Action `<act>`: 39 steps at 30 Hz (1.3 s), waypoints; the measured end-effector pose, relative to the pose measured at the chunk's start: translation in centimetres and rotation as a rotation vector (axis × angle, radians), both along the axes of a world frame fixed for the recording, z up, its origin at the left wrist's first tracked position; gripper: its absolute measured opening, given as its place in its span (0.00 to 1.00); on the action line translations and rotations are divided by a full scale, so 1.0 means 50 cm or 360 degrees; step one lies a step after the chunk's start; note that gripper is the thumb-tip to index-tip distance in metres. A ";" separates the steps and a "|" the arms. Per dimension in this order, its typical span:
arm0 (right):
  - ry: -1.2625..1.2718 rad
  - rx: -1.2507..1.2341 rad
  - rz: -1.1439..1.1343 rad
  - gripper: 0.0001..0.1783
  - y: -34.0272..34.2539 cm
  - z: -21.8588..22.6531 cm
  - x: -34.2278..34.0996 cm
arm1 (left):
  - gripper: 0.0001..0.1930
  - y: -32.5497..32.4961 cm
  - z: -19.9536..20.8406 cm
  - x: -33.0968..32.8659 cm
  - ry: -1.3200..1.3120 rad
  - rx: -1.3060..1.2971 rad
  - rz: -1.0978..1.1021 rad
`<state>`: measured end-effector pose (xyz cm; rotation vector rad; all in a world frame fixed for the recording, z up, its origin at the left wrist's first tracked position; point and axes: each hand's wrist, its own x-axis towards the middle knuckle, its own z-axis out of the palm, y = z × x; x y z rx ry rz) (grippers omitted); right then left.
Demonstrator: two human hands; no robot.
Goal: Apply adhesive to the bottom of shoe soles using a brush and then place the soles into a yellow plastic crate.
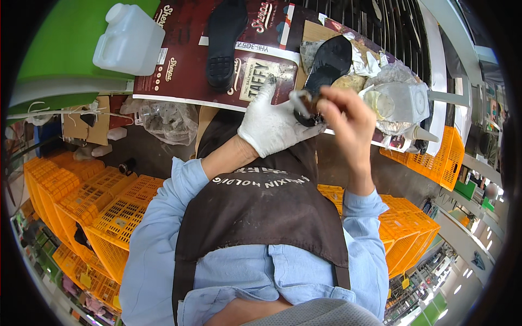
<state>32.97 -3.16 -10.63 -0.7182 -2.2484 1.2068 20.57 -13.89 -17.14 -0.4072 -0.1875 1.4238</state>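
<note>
My left hand (270, 122), in a white glove smudged dark, grips the near end of a glossy black shoe sole (329, 61) that tilts away to the upper right. My bare right hand (350, 118) is over that same end, its fingers closed and smeared by motion. Between them shows a small blurred brown and whitish thing (302, 103), whose kind I cannot make out. Left of my gloved hand, a second black shoe sole (223, 46) lies on the dark red printed cardboard (187, 70).
A white plastic jug (130, 41) stands at the far left. On the right are a clear plastic container (405, 100) and crumpled paper (370, 65). Below the bench, orange crates (117, 212) are stacked at the left and more crates (410, 228) at the right.
</note>
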 end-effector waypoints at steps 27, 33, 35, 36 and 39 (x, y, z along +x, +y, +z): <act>-0.0135 0.0424 -0.0693 0.17 0.366 -0.117 0.013 | 0.19 -0.008 -0.062 -0.002 0.0492 -0.0220 0.0125; -0.0349 0.0699 -0.0559 0.19 0.394 -0.135 -0.002 | 0.19 -0.033 -0.057 -0.015 0.0559 -0.0157 0.0097; -0.0221 0.0422 -0.0630 0.20 0.410 -0.124 -0.001 | 0.19 -0.040 -0.058 -0.023 0.0350 -0.0176 0.0094; -0.0073 0.0210 -0.0407 0.20 0.410 -0.131 -0.007 | 0.21 -0.046 -0.057 -0.026 0.0417 -0.0222 0.0126; -0.0307 0.0402 -0.0201 0.22 0.357 -0.107 -0.046 | 0.22 -0.059 -0.067 -0.036 0.0390 -0.0073 0.0212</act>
